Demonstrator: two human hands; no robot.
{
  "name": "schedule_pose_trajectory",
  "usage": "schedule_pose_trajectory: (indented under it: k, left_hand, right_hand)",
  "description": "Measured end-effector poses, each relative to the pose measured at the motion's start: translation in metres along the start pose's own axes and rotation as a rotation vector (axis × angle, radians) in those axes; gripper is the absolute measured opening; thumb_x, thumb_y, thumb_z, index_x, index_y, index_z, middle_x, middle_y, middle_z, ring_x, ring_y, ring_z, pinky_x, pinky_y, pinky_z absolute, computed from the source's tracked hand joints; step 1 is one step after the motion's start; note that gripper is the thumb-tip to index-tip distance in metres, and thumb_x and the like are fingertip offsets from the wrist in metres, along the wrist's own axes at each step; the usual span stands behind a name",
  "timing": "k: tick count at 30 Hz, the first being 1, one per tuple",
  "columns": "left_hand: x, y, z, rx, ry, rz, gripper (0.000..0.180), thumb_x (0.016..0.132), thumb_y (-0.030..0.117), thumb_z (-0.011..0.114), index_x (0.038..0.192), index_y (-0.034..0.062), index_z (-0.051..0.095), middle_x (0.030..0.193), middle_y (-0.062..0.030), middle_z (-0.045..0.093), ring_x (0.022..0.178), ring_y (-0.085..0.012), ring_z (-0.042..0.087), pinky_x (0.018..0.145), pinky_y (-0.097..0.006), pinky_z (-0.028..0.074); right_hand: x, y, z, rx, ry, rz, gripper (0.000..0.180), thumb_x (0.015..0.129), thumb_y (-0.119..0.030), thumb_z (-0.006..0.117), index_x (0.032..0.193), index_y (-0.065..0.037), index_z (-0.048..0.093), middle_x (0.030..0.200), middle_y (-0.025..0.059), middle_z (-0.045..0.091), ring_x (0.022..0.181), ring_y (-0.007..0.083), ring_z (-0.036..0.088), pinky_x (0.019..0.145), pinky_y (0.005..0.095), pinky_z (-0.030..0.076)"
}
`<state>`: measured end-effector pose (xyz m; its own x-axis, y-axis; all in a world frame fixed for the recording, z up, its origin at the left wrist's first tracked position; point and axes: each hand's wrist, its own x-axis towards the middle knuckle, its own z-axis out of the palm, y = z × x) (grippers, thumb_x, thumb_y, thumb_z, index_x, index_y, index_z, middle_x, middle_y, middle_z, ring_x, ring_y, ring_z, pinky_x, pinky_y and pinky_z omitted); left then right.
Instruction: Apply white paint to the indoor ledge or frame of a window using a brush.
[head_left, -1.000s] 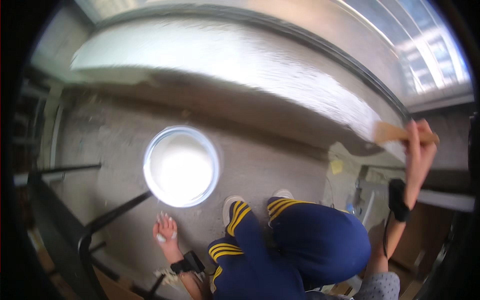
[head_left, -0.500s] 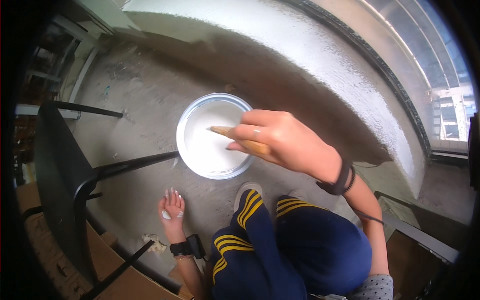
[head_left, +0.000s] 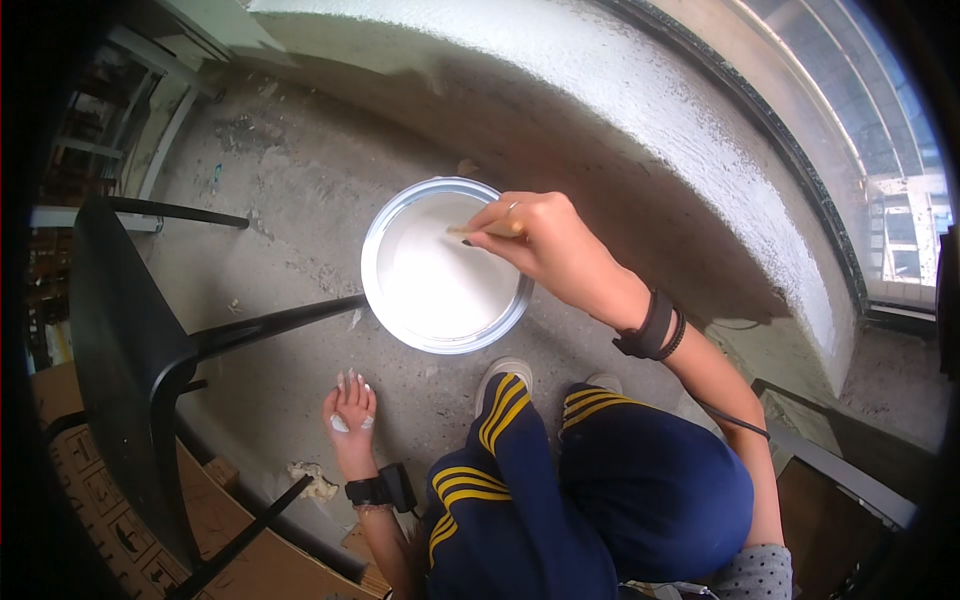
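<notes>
Below me stands a round bucket [head_left: 372, 285] with white paint [head_left: 435, 285] inside. Over its far right part, my right hand [head_left: 535, 235] is closed around a light wooden handle [head_left: 508, 229]. The handle's slim end shows above the paint, just past my fingertips. Whatever is at its other end cannot be made out. My left hand [head_left: 350, 410] is held palm up near my left leg, fingers stretched out and holding nothing. White smears mark its palm and fingertips.
A black chair [head_left: 135, 370] lies on its side at the left, one leg reaching the bucket. Under it is cardboard [head_left: 110, 500]. A crumpled pale lump [head_left: 315, 481] lies on the concrete floor [head_left: 290, 200]. Beyond the bucket runs a low wall with a white-coated top [head_left: 600, 100].
My right hand, with the wooden handle, has moved toward the bucket's far side, and the handle has turned. My left hand stays palm up, almost unmoved. The whole view has shifted slightly.
</notes>
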<state>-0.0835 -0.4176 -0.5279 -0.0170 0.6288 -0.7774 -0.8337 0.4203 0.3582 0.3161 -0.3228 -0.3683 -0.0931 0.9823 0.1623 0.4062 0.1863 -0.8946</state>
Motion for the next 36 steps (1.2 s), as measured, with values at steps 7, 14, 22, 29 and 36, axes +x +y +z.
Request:
schedule_pose_trajectory:
  k: [7, 14, 22, 29, 36]
  left_hand:
    - [0.000, -0.003, 0.005, 0.015, -0.002, -0.003, 0.038, 0.090, 0.019, 0.053, 0.126, 0.0071, 0.050, 0.130, -0.0103, 0.053, 0.118, -0.0225, 0.050, 0.096, -0.038, 0.042]
    - [-0.003, 0.004, -0.003, -0.037, 0.044, -0.005, 0.034, 0.090, 0.017, 0.050, 0.123, 0.0090, 0.054, 0.128, -0.0084, 0.055, 0.120, -0.0231, 0.051, 0.098, -0.041, 0.042]
    - [-0.005, 0.001, 0.004, -0.009, 0.017, 0.010, 0.039, 0.090, 0.018, 0.052, 0.127, 0.0072, 0.049, 0.131, -0.0106, 0.050, 0.118, -0.0225, 0.049, 0.098, -0.038, 0.041]
    - [-0.003, -0.001, 0.008, -0.020, 0.032, 0.005, 0.037, 0.090, 0.018, 0.052, 0.126, 0.0074, 0.050, 0.128, -0.0100, 0.052, 0.117, -0.0231, 0.050, 0.097, -0.039, 0.042]
    - [-0.002, 0.003, 0.005, -0.037, 0.066, -0.005, 0.036, 0.089, 0.016, 0.051, 0.124, 0.0090, 0.053, 0.130, -0.0080, 0.054, 0.120, -0.0232, 0.050, 0.097, -0.041, 0.042]
  right_hand:
    - [-0.004, -0.007, 0.011, -0.039, -0.244, 0.077, 0.017, 0.082, -0.011, 0.067, 0.078, 0.006, 0.066, 0.069, 0.0238, 0.061, 0.064, 0.0369, 0.061, 0.061, 0.0392, 0.049]
    - [-0.001, -0.003, 0.021, -0.085, -0.014, -0.167, 0.016, 0.082, -0.009, 0.066, 0.079, 0.006, 0.066, 0.070, 0.0243, 0.061, 0.066, 0.0375, 0.062, 0.060, 0.0396, 0.049]
    - [-0.005, -0.011, 0.023, -0.023, -0.288, 0.137, 0.024, 0.081, -0.013, 0.068, 0.080, 0.011, 0.066, 0.062, 0.0239, 0.061, 0.055, 0.0318, 0.064, 0.052, 0.0342, 0.049]
    - [-0.006, 0.000, 0.006, 0.413, -0.102, 0.389, 0.024, 0.086, -0.015, 0.067, 0.084, 0.009, 0.067, 0.061, 0.0073, 0.064, 0.051, 0.0063, 0.058, 0.045, 0.0213, 0.046]
    - [-0.019, 0.011, -0.024, 0.667, 0.113, 0.518, 0.024, 0.092, -0.015, 0.060, 0.099, 0.008, 0.065, 0.073, 0.0080, 0.067, 0.059, 0.0042, 0.058, 0.052, 0.0151, 0.045]
